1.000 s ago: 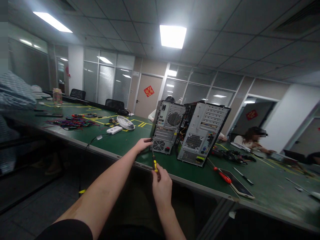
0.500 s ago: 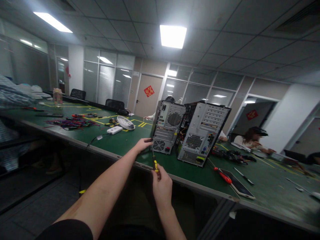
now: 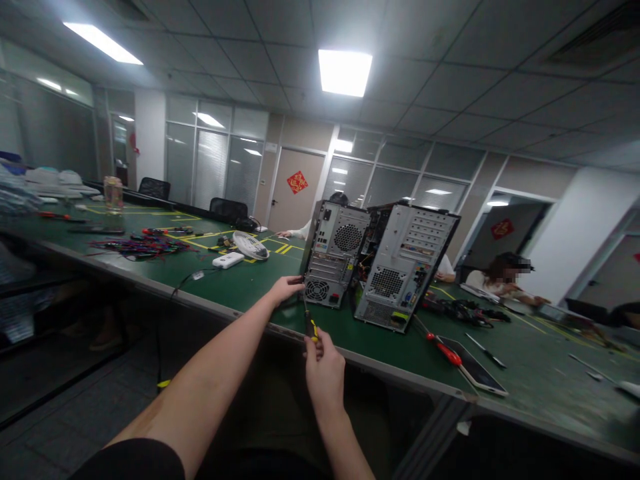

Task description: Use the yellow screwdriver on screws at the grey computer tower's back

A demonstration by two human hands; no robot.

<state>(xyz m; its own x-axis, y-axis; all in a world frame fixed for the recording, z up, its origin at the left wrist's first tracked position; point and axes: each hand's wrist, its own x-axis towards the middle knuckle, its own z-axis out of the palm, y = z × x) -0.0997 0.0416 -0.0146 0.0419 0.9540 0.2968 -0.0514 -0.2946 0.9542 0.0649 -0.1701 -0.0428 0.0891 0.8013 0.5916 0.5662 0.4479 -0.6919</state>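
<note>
A silver-and-black computer tower (image 3: 327, 257) stands upright on the green table, its rear side with fan grilles facing me. My left hand (image 3: 286, 289) is closed at the lower left edge of this tower, fingertips partly hidden behind it. Held in my right hand (image 3: 324, 357) is a black-and-yellow screwdriver (image 3: 311, 325), pointing up with its shaft at the tower's lower left corner. The exact spot its tip touches cannot be made out. Close by on the right stands a second computer tower (image 3: 395, 280), also rear side towards me.
Right of the towers lie a red-handled screwdriver (image 3: 447, 352), a tablet-like device (image 3: 477, 370) and a bundle of black cables (image 3: 465, 310). Leftward are a white power strip (image 3: 229, 260), a white fan cover (image 3: 250, 245) and tangled wires (image 3: 137, 247). A person (image 3: 500, 280) sits at right.
The screwdriver's handle has turned slightly in my right hand, with its yellow marks showing differently. My left hand stays at the tower. Behind the tower, another person's hand has moved left.
</note>
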